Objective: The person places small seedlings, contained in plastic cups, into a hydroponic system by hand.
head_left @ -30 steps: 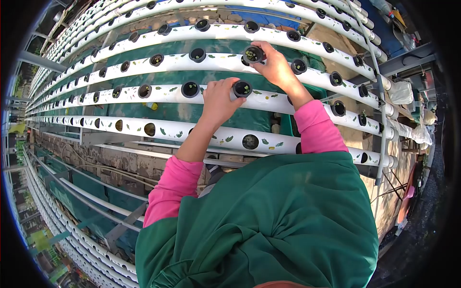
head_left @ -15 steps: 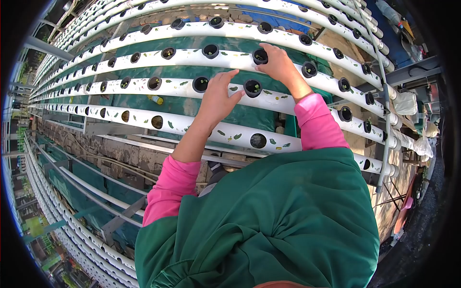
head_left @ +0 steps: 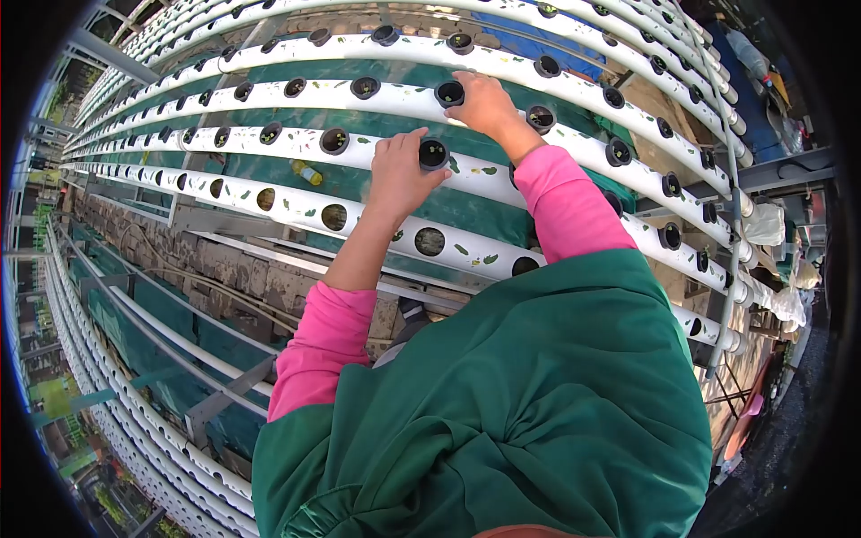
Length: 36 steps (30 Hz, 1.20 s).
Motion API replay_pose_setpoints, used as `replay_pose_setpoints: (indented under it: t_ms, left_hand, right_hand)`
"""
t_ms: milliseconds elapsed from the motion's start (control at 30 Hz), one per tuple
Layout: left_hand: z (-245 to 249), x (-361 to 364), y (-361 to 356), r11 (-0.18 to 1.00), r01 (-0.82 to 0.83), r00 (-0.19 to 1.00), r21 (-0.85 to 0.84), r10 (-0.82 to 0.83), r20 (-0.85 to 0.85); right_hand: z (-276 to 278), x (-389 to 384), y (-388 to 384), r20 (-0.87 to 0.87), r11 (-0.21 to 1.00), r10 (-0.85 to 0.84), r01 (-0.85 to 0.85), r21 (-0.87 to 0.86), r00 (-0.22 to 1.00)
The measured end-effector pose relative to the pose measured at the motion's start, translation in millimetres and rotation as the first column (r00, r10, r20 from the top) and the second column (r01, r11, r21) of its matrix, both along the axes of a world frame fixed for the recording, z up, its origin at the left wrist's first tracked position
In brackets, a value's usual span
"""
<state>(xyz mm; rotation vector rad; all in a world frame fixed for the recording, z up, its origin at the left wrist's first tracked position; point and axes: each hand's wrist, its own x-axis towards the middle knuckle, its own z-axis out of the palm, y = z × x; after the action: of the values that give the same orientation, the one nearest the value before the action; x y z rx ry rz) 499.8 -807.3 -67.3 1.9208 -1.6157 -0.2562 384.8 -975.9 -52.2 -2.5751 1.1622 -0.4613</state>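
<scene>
My left hand (head_left: 401, 175) is closed round a black plant pot (head_left: 434, 153), the thumb and fingers at its sides. Small green seedlings show inside that pot, over a white pipe with round holes (head_left: 484, 182). My right hand (head_left: 484, 103) grips the rim of another black plant pot (head_left: 449, 93), one row farther away, with its thumb on the near side and fingers over the far side. This second pot sits in the neighbouring white pipe (head_left: 404, 97) and also has small seedlings in it.
More white pipes with black pots run in rows away from me. The nearest pipe (head_left: 377, 231) has uncovered holes, with bits of green leaf on its surface. Beneath lie green sheeting (head_left: 359, 193) and a yellow-labelled bottle (head_left: 307, 172). A metal rail (head_left: 731, 260) crosses the pipe ends at right.
My left hand has closed from an open pose onto the nearer pot. My right hand stays at the same pot. The view has shifted, so the pipes and pots appear farther left and slightly higher.
</scene>
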Motion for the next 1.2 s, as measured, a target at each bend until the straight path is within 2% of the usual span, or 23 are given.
replay_pose_setpoints:
  t_ms: [33, 67, 133, 200, 267, 367, 467, 567, 767, 800, 867, 900, 1000, 1133, 1200]
  left_hand:
    - [-0.4, 2.2, -0.5, 1.0, 0.016, 1.0, -0.014, -0.017, -0.016]
    - [-0.5, 3.0, 0.4, 1.0, 0.013, 1.0, -0.013, -0.013, -0.016]
    - [2.4, 4.8, 1.4, 0.999, 0.044, 0.995, -0.017, -0.045, -0.093]
    - [-2.7, 11.9, 1.7, 0.996, 0.071, 0.987, -0.048, -0.077, -0.138]
    - [-6.1, 18.5, 3.4, 0.994, 0.09, 0.95, -0.065, -0.105, -0.294]
    - [-5.3, 25.7, 5.1, 0.991, 0.123, 0.916, -0.044, -0.131, -0.38]
    - [-8.1, 30.9, 4.3, 0.984, 0.173, 0.9, -0.05, -0.178, -0.397]
    - [-6.8, 33.8, 4.4, 0.98, 0.19, 0.892, -0.051, -0.194, -0.408]
    - [-6.6, 35.6, 4.0, 0.977, 0.21, 0.902, -0.046, -0.212, -0.376]
    - [-6.2, 35.5, 4.1, 0.976, 0.211, 0.902, -0.046, -0.212, -0.377]
    - [-5.3, 34.7, 3.9, 0.977, 0.208, 0.904, -0.037, -0.207, -0.374]
    - [-6.5, 34.5, 3.6, 0.978, 0.206, 0.905, -0.037, -0.204, -0.374]
    - [-10.5, 34.2, 4.2, 0.976, 0.208, 0.906, -0.066, -0.218, -0.363]
    - [-10.0, 32.7, 5.0, 0.978, 0.197, 0.917, -0.071, -0.209, -0.339]
    - [-10.0, 33.0, 7.1, 0.981, 0.184, 0.921, -0.066, -0.196, -0.338]
  right_hand:
    - [-0.8, 5.8, 1.0, -0.071, 0.999, -0.03, 0.028, -0.028, 0.997]
    - [-2.0, 9.0, 0.7, -0.072, 0.999, -0.027, 0.025, -0.028, 0.997]
    - [-0.7, 9.7, -1.8, -0.013, 1.0, 0.016, -0.016, -0.026, 1.0]
    - [4.5, 7.4, -1.7, 0.05, 0.999, -0.04, 0.04, 0.017, 0.998]
    - [12.3, 4.1, -2.4, 0.256, 0.976, -0.099, 0.045, 0.211, 0.962]
    - [14.8, -0.6, -7.4, 0.304, 0.954, -0.149, 0.056, 0.294, 0.941]
    - [20.5, -2.1, -6.1, 0.325, 0.928, -0.22, 0.095, 0.36, 0.92]
    - [33.1, -1.2, 0.6, 0.467, 0.824, -0.378, 0.061, 0.563, 0.799]
    - [24.4, 4.1, 2.2, 0.37, 0.794, -0.429, 0.149, 0.589, 0.824]
    - [21.2, 6.0, 2.9, 0.37, 0.794, -0.429, 0.149, 0.589, 0.824]
    - [12.7, 9.4, 3.6, 0.236, 0.899, -0.35, 0.254, 0.356, 0.907]
    - [8.3, 13.3, 5.9, 0.237, 0.95, -0.289, 0.249, 0.187, 0.928]
    - [4.7, 15.0, 13.1, 0.225, 0.947, -0.266, 0.212, 0.24, 0.937]
    - [-2.6, 11.9, 15.7, 0.177, 0.976, -0.196, 0.173, 0.135, 0.965]
    - [-1.5, 10.3, 19.3, 0.181, 0.976, -0.188, 0.163, 0.147, 0.965]
